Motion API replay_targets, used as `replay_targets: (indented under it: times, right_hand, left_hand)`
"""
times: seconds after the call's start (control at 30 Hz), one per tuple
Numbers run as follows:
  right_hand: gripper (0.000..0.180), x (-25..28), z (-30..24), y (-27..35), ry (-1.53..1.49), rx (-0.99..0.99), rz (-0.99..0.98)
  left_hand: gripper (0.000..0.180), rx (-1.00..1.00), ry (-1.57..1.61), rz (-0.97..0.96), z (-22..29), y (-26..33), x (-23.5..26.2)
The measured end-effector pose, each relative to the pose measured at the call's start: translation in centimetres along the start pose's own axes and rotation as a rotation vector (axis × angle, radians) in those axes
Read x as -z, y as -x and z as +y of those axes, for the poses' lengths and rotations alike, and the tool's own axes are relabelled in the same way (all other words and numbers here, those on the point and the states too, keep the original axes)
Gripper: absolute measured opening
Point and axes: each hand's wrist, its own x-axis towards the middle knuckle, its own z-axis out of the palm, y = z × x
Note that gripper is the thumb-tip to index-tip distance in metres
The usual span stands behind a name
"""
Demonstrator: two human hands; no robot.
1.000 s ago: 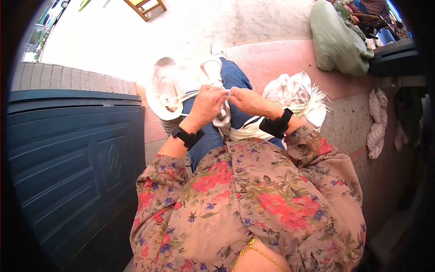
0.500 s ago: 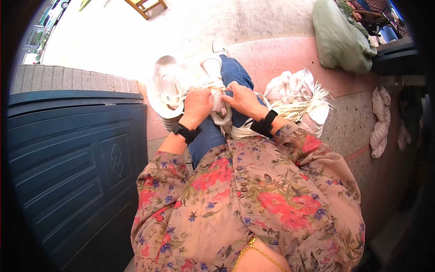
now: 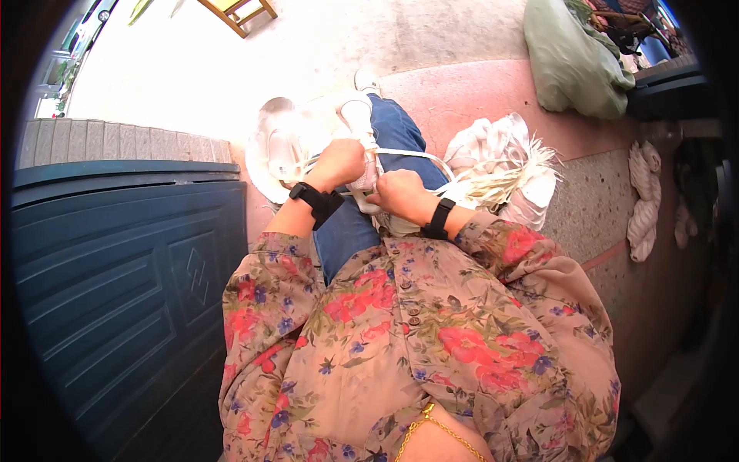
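Note:
Over my jeans-covered lap lies a white shoe upper (image 3: 364,182), between my two hands. My left hand (image 3: 341,163) is closed at its left edge and covers part of it. Against its right side my right hand (image 3: 399,192) is curled into a pinch, and what the fingertips hold is hidden. A pale shoelace (image 3: 412,154) runs from the upper across my right thigh toward the right. Beyond my left hand sits a stack of white shoe uppers (image 3: 262,165), washed out by glare.
To the right lie a white bundle of uppers (image 3: 481,142) and a fringe of loose laces (image 3: 531,169). A green sack (image 3: 573,65) stands at the far right, a wooden stool (image 3: 239,11) far ahead. A dark blue panelled door (image 3: 131,285) fills the left side.
My right hand has come down a little, beside the lower part of the upper, and closed more. My left hand has moved slightly up and right. The lace now stretches over my thigh.

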Motion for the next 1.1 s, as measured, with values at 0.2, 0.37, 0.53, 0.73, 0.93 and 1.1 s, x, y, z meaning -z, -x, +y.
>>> replay_targets:
  times: [0.2,0.37,0.53,0.73,0.93,1.1]
  right_hand:
    - [0.011,-1.4,-0.1,0.1,0.134,0.162,0.145]
    - [0.008,1.4,-2.6,1.5,0.323,0.349,0.222]
    - [0.007,1.1,-3.0,1.0,0.416,0.401,0.140]
    - [0.005,0.9,-3.5,0.8,0.473,0.451,0.082]
    - [0.005,1.2,-3.5,1.0,0.542,0.500,0.039]
    - [0.005,1.2,-3.2,1.4,0.512,0.495,0.051]
  left_hand:
    - [0.016,0.083,0.218,0.024,-0.4,0.6,0.2]
    - [0.015,0.303,0.695,0.110,-0.6,2.4,0.5]
    - [0.012,0.292,0.773,0.041,-1.7,2.5,-0.2]
    - [0.014,0.225,0.733,-0.101,-1.3,1.6,-0.1]
    - [0.016,0.176,0.653,-0.142,-0.6,1.0,1.2]
    - [0.015,0.214,0.680,0.073,0.3,1.6,0.8]
